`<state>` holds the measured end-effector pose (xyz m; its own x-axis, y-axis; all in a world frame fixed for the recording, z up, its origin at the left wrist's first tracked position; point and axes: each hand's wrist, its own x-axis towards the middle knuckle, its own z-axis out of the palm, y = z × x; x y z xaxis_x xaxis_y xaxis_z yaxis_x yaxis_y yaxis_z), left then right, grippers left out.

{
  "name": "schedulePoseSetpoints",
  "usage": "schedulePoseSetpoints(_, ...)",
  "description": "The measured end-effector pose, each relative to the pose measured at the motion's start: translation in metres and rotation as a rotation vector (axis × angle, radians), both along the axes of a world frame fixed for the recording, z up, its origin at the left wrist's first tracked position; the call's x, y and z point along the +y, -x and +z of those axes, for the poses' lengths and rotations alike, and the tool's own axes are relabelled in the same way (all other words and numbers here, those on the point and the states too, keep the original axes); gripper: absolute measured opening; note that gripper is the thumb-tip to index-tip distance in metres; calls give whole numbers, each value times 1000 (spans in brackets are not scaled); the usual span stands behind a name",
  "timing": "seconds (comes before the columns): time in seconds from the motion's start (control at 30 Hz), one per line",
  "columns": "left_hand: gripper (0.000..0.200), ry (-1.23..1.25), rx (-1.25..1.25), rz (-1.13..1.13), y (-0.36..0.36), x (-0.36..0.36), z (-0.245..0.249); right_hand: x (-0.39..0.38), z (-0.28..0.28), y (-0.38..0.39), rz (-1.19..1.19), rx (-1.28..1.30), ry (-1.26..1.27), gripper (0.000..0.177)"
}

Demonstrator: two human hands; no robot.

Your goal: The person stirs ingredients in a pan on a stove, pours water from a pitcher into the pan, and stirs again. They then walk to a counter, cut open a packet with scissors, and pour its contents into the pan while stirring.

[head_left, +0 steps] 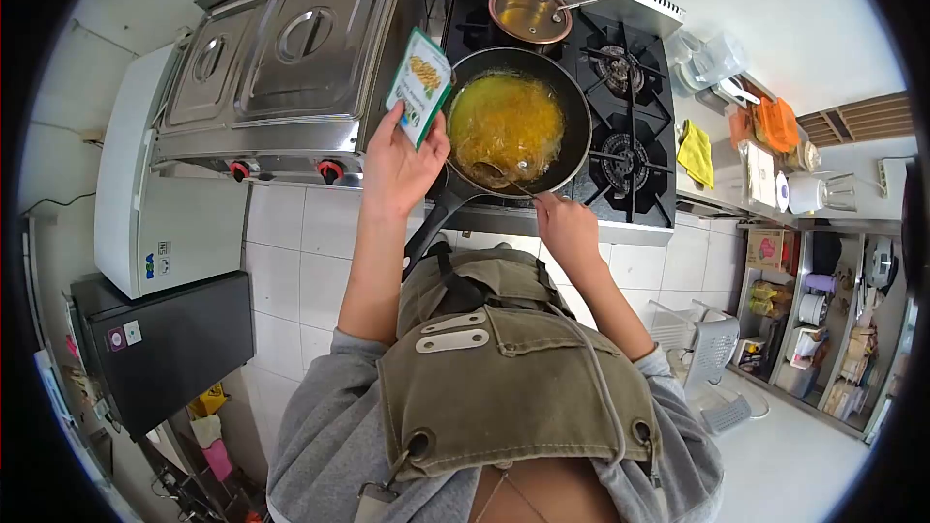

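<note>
My left hand (pixel 405 163) holds a white and green packet (pixel 422 85) upright beside the left rim of a black frying pan (pixel 574 97). Bubbling yellow-orange food (pixel 509 126) in oil fills the pan. My right hand (pixel 567 225) is closed around the handle of a spoon or ladle (pixel 492 171), whose head lies in the oil near the pan's front edge. The pan's black handle (pixel 432 223) points toward me, below my left wrist. What is inside the packet is hidden.
Behind the pan, a copper-rimmed pot (pixel 530 15) stands on the black stove (pixel 605 203). Bare burners (pixel 625 163) are at the right. To the left is a steel unit with lids (pixel 310 39). A yellow cloth (pixel 696 153) lies on the right counter.
</note>
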<state>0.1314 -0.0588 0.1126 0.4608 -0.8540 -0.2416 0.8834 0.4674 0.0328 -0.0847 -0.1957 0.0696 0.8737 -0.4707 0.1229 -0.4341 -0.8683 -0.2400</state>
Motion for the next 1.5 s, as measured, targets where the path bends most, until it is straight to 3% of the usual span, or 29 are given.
schedulePoseSetpoints(0.2,24,9,80,76,16,46,19,-35,-9,-12,-26,6,119,17)
schedulePoseSetpoints(0.7,20,96,67,297,30,126,8,-109,-20,-71,-191,-12,228,21)
schedulePoseSetpoints(0.83,19,114,51,302,27,136,6,-97,-23,-70,-134,-71,-6,20)
schedulePoseSetpoints(1.07,18,106,97,306,11,153,0,-54,-15,-43,-102,-7,-192,17)
schedulePoseSetpoints(1.5,23,81,27,293,-16,176,-6,17,-1,-13,-148,-35,-86,16)
